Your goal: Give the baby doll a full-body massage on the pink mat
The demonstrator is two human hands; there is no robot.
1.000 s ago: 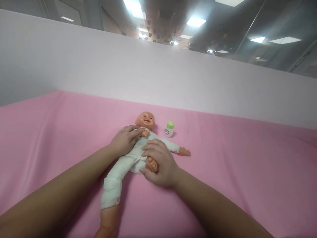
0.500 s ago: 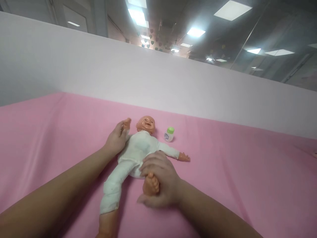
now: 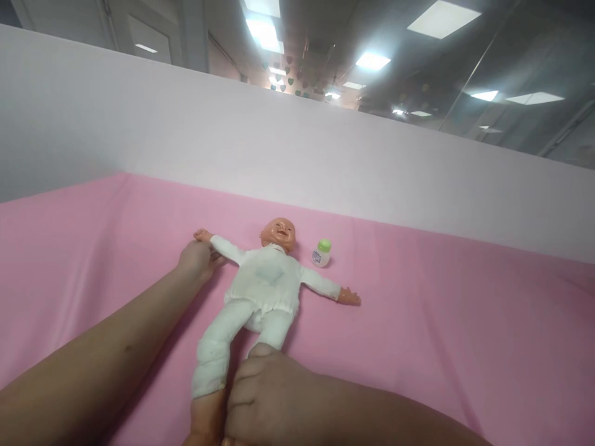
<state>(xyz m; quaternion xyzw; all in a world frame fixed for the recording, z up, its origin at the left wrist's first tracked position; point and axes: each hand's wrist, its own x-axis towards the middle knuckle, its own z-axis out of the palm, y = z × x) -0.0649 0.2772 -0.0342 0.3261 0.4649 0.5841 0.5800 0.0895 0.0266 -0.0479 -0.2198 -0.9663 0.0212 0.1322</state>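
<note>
A baby doll (image 3: 263, 288) in a white suit lies on its back on the pink sheet (image 3: 441, 322), arms spread and both legs stretched toward me. My left hand (image 3: 198, 260) grips the doll's arm near its wrist, out to the left of its body. My right hand (image 3: 264, 399) is closed over the lower end of the doll's leg at the bottom of the view, hiding the foot. The doll's other foot shows just left of that hand.
A small white bottle with a green cap (image 3: 322, 253) stands on the sheet just right of the doll's head. A white partition wall (image 3: 297, 161) runs along the far edge of the sheet.
My left hand drew the doll's arm from its chest out to the left. My right hand pulled the bent leg straight and toward me.
</note>
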